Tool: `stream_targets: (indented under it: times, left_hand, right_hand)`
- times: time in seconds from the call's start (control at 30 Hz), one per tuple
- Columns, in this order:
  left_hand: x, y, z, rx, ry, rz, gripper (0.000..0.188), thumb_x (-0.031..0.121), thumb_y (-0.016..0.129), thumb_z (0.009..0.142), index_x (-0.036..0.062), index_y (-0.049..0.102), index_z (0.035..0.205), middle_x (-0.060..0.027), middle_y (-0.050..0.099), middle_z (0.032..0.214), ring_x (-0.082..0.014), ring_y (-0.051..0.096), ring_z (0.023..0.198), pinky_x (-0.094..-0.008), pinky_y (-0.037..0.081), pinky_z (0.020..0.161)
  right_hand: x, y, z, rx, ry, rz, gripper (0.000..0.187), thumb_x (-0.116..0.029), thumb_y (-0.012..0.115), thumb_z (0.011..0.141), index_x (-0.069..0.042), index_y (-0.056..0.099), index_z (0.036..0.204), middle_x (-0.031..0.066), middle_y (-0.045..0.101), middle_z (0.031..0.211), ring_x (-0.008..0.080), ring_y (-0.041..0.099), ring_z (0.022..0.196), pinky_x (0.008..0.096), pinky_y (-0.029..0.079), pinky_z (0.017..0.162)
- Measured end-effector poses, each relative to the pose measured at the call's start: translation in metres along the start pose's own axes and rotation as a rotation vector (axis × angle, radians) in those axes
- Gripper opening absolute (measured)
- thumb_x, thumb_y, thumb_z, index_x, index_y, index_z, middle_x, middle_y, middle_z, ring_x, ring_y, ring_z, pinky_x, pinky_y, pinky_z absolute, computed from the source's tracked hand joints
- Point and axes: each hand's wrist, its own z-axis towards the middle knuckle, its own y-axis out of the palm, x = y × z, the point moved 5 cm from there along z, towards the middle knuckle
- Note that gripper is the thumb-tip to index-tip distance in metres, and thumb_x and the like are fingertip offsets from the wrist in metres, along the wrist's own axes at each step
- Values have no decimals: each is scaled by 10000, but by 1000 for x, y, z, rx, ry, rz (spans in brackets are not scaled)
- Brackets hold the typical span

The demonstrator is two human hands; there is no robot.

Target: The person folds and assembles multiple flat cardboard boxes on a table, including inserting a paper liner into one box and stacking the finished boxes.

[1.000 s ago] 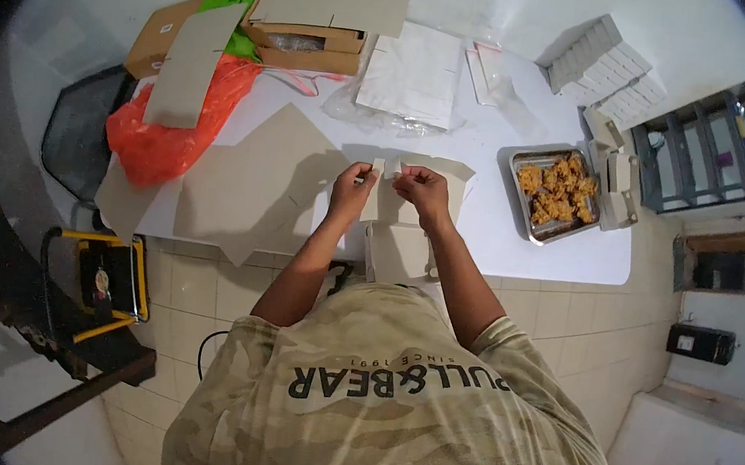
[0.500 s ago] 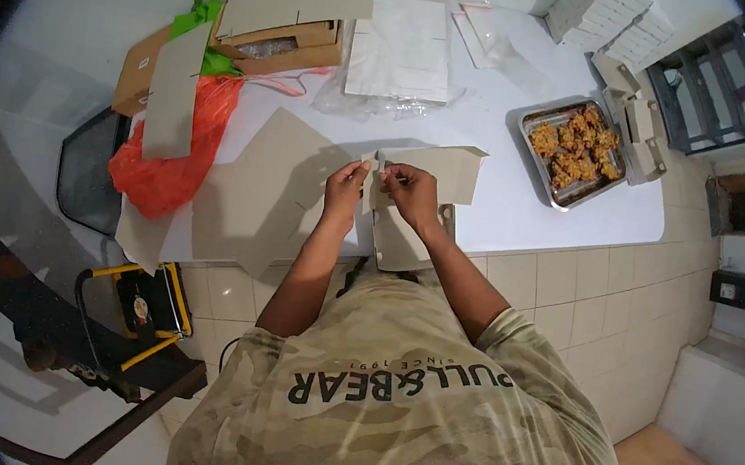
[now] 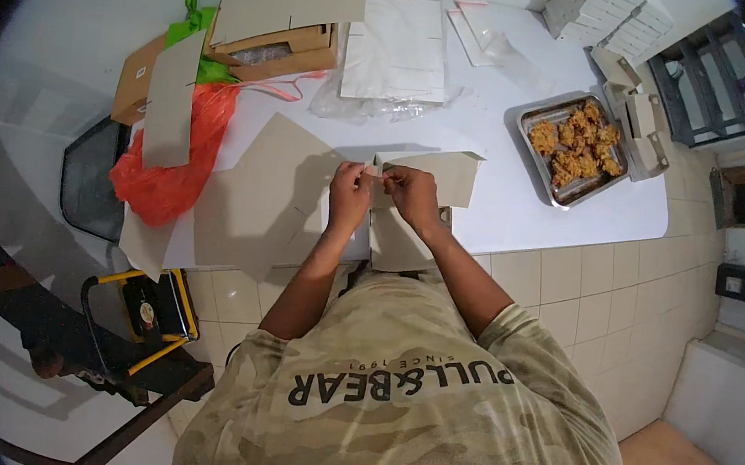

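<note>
A grey-brown cardboard box (image 3: 454,179), partly folded, stands at the table's front edge before me. Its near panel reaches down toward my shirt. At its left corner, my left hand (image 3: 350,197) pinches an edge flap between thumb and fingers. Close beside it, my right hand (image 3: 411,196) is closed on the same corner, fingertips nearly meeting the left ones. Both hands hide the exact fold between them. Left of the box lie flat cardboard sheets (image 3: 253,196), overlapping one another.
A metal tray (image 3: 561,201) of fried, crumbed pieces (image 3: 577,146) sits at right, beside folded cardboard boxes (image 3: 644,126). White sheets in plastic (image 3: 396,51) lie at the back. White boxes (image 3: 591,9) are stacked far right. A red plastic bag (image 3: 171,187) hangs over the left edge.
Both hands stay at the box corner, with fingertips drawn slightly closer together. The whole view has shifted a little; the things on the table have not moved.
</note>
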Motion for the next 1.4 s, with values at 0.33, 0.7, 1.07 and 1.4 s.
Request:
stream_targets:
  times: [0.33,0.7,1.07,1.4]
  left_hand:
    - [18,1,1,-181,99,290,220,178,559,764,-31,516,820,-143,486,825,-279,514,690,-353,422,609]
    - [26,-6,1,-119,156,58,157,91,545,784,-40,558,868,-125,549,788,-218,540,647,-285,427,588]
    - [10,-3,-1,25,76,-60,131,77,555,755,-14,561,849,-123,548,784,-218,553,627,-307,443,561]
    - [32,-1,1,-71,83,298,202,161,568,683,-20,534,768,-149,521,792,-318,535,706,-386,440,615]
  right_hand:
    - [10,3,-3,4,-90,35,128,-59,594,717,-6,610,833,123,622,743,191,611,625,276,471,586]
    - [0,-13,0,-53,-40,130,208,-170,600,717,-1,598,838,111,624,731,195,620,674,291,484,653]
    - [9,-6,0,-162,279,536,203,-151,562,817,31,560,906,58,590,787,113,577,728,234,476,644]
    - [20,4,11,-132,44,368,156,-118,535,827,19,573,891,59,602,801,115,569,729,239,476,643]
